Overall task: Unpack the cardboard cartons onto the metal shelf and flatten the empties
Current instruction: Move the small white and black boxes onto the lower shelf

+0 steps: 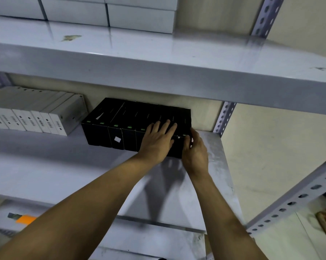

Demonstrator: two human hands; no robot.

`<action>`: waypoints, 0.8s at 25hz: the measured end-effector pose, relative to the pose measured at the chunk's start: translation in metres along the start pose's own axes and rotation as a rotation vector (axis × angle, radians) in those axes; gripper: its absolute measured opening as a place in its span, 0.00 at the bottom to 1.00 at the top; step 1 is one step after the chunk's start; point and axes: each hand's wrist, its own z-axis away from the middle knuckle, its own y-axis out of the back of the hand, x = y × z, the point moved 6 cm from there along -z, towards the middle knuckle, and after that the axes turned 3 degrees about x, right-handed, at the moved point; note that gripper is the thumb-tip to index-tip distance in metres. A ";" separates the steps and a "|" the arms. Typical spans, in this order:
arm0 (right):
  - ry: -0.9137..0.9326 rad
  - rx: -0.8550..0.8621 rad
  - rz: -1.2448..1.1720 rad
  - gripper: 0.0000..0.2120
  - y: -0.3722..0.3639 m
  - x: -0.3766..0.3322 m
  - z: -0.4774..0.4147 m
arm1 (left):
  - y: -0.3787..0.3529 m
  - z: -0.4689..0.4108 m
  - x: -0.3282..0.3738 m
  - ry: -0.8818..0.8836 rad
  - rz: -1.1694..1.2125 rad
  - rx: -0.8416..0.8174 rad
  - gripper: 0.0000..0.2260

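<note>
A row of several black boxes (120, 126) with small green labels stands on the middle level of the grey metal shelf (64, 166), against the back wall. My left hand (156, 141) lies flat on the front and top of the boxes near the row's right end, fingers straight. My right hand (194, 149) grips the rightmost black box (182, 117), thumb on its front and fingers curled round its right side. No cardboard carton is in view.
A row of white boxes (36, 113) stands left of the black ones. More white boxes (109, 14) sit on the upper shelf level. Perforated uprights (225, 117) frame the right end. An orange object (25, 219) lies on the level below.
</note>
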 end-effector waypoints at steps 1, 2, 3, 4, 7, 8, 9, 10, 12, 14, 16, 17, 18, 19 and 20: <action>0.012 -0.018 0.007 0.20 -0.001 0.000 0.001 | 0.000 0.000 0.000 0.007 0.008 0.004 0.27; 0.016 -0.040 0.010 0.21 -0.003 0.001 0.001 | 0.000 0.001 0.001 0.012 0.016 0.006 0.27; 0.011 -0.062 0.006 0.22 -0.003 0.001 0.003 | 0.001 0.002 0.002 0.014 0.021 0.008 0.28; -0.004 -0.073 -0.004 0.23 -0.003 0.001 0.005 | 0.003 0.004 0.003 0.014 0.021 0.017 0.28; -0.053 -0.061 -0.051 0.26 0.005 0.003 0.015 | 0.007 0.018 0.004 0.024 0.040 0.062 0.30; -0.055 -0.057 -0.058 0.26 0.008 0.004 0.019 | 0.007 0.024 0.004 0.025 0.054 0.069 0.30; -0.048 -0.054 -0.056 0.26 0.010 0.004 0.023 | 0.007 0.029 0.003 0.025 0.068 0.075 0.30; -0.028 -0.049 -0.054 0.25 0.012 0.003 0.029 | 0.008 0.035 0.002 0.028 0.082 0.079 0.29; 0.021 -0.037 -0.060 0.23 0.016 -0.001 0.039 | 0.010 0.047 0.000 0.041 0.112 0.082 0.29; 0.039 -0.023 -0.051 0.23 0.020 -0.008 0.050 | 0.012 0.059 -0.002 0.056 0.150 0.092 0.28; 0.064 0.004 -0.046 0.23 0.023 -0.014 0.059 | 0.013 0.073 -0.004 0.066 0.174 0.115 0.28; 0.071 0.009 -0.046 0.23 0.023 -0.016 0.063 | 0.013 0.079 -0.004 0.069 0.172 0.133 0.28; 0.071 0.002 -0.044 0.23 0.022 -0.018 0.066 | 0.014 0.085 -0.005 0.069 0.163 0.161 0.28; 0.070 -0.011 -0.048 0.23 0.020 -0.019 0.068 | 0.016 0.089 -0.005 0.069 0.156 0.193 0.27; 0.070 -0.027 -0.056 0.23 0.017 -0.022 0.071 | 0.018 0.095 -0.006 0.075 0.150 0.210 0.27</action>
